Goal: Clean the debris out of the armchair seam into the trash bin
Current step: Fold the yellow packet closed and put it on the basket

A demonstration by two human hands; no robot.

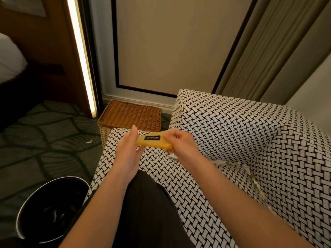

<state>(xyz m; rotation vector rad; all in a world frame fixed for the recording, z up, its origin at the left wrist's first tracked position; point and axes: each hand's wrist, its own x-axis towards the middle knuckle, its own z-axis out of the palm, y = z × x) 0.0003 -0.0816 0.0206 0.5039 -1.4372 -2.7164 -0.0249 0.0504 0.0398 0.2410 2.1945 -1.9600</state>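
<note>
A black-and-white woven-pattern armchair (232, 133) fills the right half of the view. Pale debris (245, 169) lies along the seam between seat and backrest, with a small clump (172, 156) by my right wrist. My right hand (179, 142) grips one end of a flat yellow brush (152, 141) with a black label, held above the seat. My left hand (128, 149) has straight fingers touching the brush's other end. A round black trash bin (52, 212) stands on the floor at lower left, some pale scraps inside.
A brown wicker basket (130, 115) sits on the floor against the wall, just left of the armchair. Patterned dark carpet (44, 140) carries one small white scrap (89, 141). A bed with white linen (9, 58) is at far left; curtains (268, 47) hang behind the chair.
</note>
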